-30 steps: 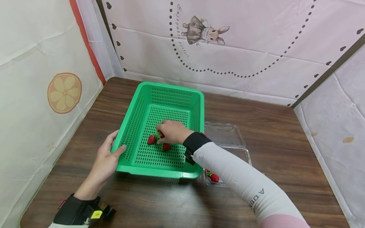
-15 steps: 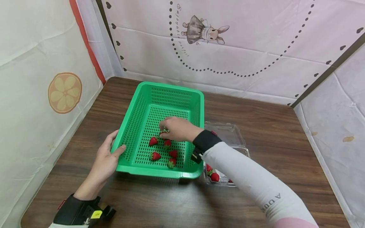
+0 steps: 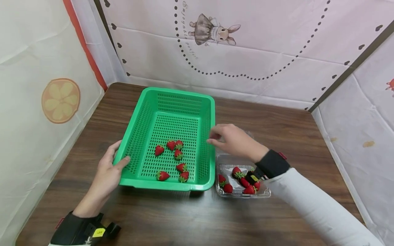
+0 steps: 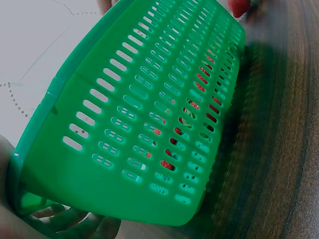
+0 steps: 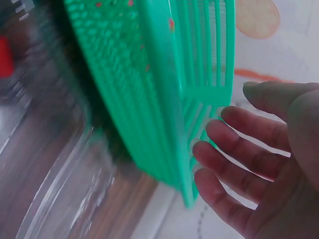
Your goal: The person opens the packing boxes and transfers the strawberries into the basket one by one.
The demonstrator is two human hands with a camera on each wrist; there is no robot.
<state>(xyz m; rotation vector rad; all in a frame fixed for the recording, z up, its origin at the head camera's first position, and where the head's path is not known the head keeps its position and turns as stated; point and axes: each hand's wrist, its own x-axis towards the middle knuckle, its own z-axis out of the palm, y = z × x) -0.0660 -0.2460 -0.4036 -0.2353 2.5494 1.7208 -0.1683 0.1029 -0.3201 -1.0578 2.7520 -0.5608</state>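
Right hand (image 3: 232, 140) moving from basket's (image 3: 178, 128) middle to right rim, holding nothing, fingers loosely curving; left hand (image 3: 108, 169) gripping basket. Seven strawberries (image 3: 178, 154) lying inside; more strawberries (image 3: 244, 182) remaining in clear box (image 3: 229, 195).

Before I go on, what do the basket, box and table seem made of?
Basket: likely plastic, semi-gloss; molded slots, rim highlights.
Box: probably clear plastic, glossy; see-through with sharp glints.
Table: wood or wood-look laminate, soft sheen; brown grain shows, can't tell which.

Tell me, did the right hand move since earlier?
Yes, rightward: in the head view, the right hand went from inside the green basket to near its right rim.
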